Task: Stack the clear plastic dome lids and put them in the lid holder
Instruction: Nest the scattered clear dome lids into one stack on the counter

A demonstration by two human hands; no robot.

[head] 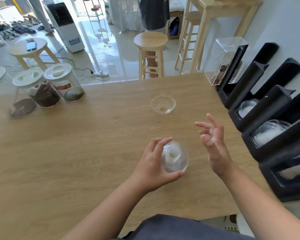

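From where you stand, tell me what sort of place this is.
Probably a small café counter: black lid holder racks stocked with clear lids, glass jars of brown powder, and wooden bar stools beyond the wooden countertop.

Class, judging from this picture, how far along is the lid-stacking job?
Done: black lid holder slots already hold lids. In hand: the left hand grips a nested stack of dome lids; the right hand is open, empty. Left: one dome lid on the table, then slotting the stack.

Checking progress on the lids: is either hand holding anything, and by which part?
The left hand holds a stack of dome lids, its grip across the rim, fingers above, thumb below. The right hand is open and empty.
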